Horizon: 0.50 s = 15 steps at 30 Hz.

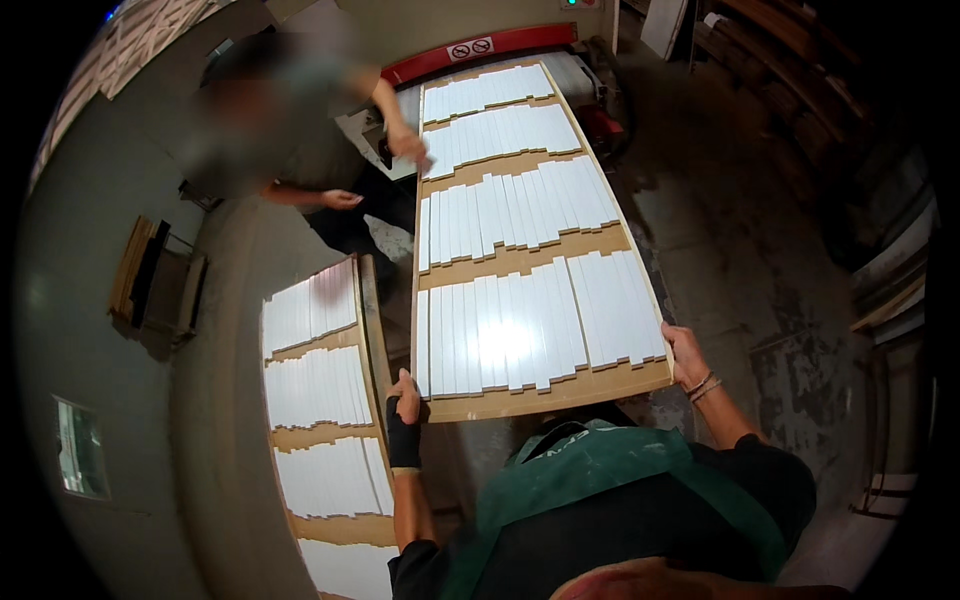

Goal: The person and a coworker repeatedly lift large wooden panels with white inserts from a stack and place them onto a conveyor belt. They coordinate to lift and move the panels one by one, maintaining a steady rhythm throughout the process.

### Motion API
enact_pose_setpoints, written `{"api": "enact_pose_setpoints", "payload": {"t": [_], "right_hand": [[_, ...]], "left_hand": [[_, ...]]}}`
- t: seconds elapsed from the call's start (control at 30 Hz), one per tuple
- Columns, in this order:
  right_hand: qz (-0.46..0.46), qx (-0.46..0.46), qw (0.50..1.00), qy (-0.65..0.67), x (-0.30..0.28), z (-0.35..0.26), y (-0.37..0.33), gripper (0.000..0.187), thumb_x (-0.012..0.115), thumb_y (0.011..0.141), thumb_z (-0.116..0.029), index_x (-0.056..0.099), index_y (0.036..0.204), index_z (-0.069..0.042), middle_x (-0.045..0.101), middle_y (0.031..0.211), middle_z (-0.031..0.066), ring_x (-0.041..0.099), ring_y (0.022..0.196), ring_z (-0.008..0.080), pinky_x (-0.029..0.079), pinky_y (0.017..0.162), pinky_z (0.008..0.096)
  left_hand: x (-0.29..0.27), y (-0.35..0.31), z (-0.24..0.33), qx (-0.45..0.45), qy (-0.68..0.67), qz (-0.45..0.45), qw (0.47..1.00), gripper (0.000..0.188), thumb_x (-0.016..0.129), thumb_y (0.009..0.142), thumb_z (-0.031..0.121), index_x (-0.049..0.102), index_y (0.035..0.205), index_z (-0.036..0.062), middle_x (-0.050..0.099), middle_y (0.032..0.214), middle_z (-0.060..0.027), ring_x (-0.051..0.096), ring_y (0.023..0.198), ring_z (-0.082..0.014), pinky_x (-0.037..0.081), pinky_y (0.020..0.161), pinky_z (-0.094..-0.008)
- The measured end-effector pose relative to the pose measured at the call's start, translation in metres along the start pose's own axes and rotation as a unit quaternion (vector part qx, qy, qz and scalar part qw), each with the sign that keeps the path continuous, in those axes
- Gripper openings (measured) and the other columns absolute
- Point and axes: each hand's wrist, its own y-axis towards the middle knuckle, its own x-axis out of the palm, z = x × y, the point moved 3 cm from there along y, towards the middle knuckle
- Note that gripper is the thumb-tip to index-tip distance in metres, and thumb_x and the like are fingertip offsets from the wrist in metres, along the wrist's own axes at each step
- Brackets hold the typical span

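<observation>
Your left hand (404, 402), in a black wrap, has its fingers curled around the near left corner of a long tan rectangular board (550, 398) with raised edges, and your right hand (686, 358) grips its right edge near the lower right corner, fingertips mostly hidden. The board runs from the centre of the frame to the top, carrying four rows of narrow glossy white strips (505, 320). Beyond it, a similar strip-laden tan board (312, 436) sits lower left, a co-worker (310, 150) stands upper left, and a red horizontal bar (420, 66) crosses the top

Arms (412, 505) forward, fingers (684, 345) in grip
</observation>
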Motion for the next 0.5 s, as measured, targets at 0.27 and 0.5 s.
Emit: {"api": "enact_pose_setpoints", "payload": {"t": [0.27, 0.5], "right_hand": [[0.011, -0.004, 1.0, -0.005, -0.086, -0.305, 0.442, 0.034, 0.048, 0.093, -0.016, 0.058, 0.098, 0.017, 0.064, 0.093, 0.0181, 0.065, 0.078, 0.0237, 0.054, 0.07, 0.0349], [-0.005, 0.004, 1.0, 0.018, -0.174, -0.565, 0.87, 0.036, 0.049, 0.094, -0.018, 0.058, 0.101, 0.016, 0.064, 0.095, 0.016, 0.065, 0.081, 0.0216, 0.053, 0.075, 0.0336]], "left_hand": [[0.378, 0.383, 0.099, -0.049, -0.053, -0.021, 0.997, 0.042, 0.046, 0.097, 0.031, 0.044, 0.062, 0.0071, 0.037, 0.057, 0.0034, 0.036, 0.053, -0.0067, 0.03, 0.047, -0.0268], [0.737, 0.766, 0.161, -0.013, 0.015, -0.028, 0.999, 0.047, 0.047, 0.096, 0.033, 0.045, 0.061, 0.0027, 0.041, 0.055, 0.0, 0.04, 0.052, -0.0093, 0.033, 0.049, -0.0287]]}}
